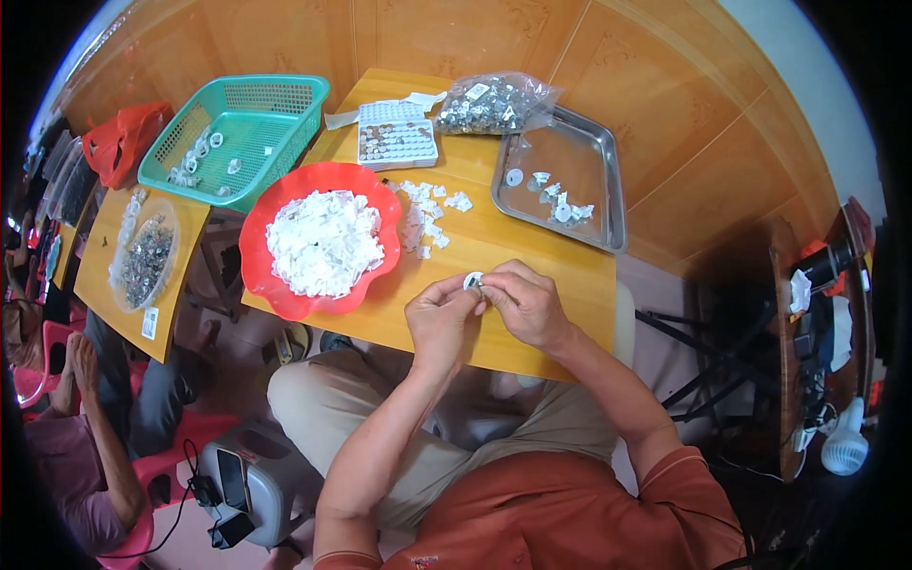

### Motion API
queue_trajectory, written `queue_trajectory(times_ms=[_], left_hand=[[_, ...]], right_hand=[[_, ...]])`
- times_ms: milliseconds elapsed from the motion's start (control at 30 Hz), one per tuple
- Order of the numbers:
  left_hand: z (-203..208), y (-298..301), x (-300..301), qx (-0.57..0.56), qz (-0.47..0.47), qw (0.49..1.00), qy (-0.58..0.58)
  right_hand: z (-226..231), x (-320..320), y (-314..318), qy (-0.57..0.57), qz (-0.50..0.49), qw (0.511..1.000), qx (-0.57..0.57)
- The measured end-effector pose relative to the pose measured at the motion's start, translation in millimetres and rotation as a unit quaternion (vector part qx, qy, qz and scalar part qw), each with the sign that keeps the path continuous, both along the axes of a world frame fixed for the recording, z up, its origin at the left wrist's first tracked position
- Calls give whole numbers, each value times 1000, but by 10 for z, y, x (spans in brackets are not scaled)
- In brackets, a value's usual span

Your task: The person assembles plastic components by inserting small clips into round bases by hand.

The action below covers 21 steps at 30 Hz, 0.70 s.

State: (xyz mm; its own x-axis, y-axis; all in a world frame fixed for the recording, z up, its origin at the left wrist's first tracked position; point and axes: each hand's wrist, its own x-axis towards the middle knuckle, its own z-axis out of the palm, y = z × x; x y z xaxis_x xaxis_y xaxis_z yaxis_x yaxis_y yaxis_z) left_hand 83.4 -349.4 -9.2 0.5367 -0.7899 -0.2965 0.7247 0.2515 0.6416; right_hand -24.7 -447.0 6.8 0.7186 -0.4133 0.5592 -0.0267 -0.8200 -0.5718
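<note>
Both of my hands meet over the front part of the yellow wooden table. A small white round plastic piece (473, 278) with a dark spot in its middle is pinched between them. My left hand (437, 318) grips its left side with thumb and fingers. My right hand (528, 302) has its fingertips closed at the right side of the same piece; whether they also hold a smaller part cannot be made out. Left of my hands stands a red wavy-rimmed bowl (255, 249) heaped with small white plastic pieces (323, 242). More loose white pieces (416, 228) lie beside the bowl.
At the back are a white compartment tray (399, 144) with small metal parts and a clear bag of metal parts (489, 104). A metal tray (570, 157) with several white pieces sits back right. Leftward are a green basket (256, 100), an oval container (147, 261) and a seated person (81, 475).
</note>
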Motion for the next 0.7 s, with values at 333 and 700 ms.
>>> queue_trajectory(times_ms=[333, 700], left_hand=[[29, 11, -25, 17, 12, 999, -27], [-106, -14, -51, 37, 6, 991, -129]], right_hand=[[20, -6, 15, 16, -15, 1000, -16], [-16, -53, -158, 66, 27, 942, 329]])
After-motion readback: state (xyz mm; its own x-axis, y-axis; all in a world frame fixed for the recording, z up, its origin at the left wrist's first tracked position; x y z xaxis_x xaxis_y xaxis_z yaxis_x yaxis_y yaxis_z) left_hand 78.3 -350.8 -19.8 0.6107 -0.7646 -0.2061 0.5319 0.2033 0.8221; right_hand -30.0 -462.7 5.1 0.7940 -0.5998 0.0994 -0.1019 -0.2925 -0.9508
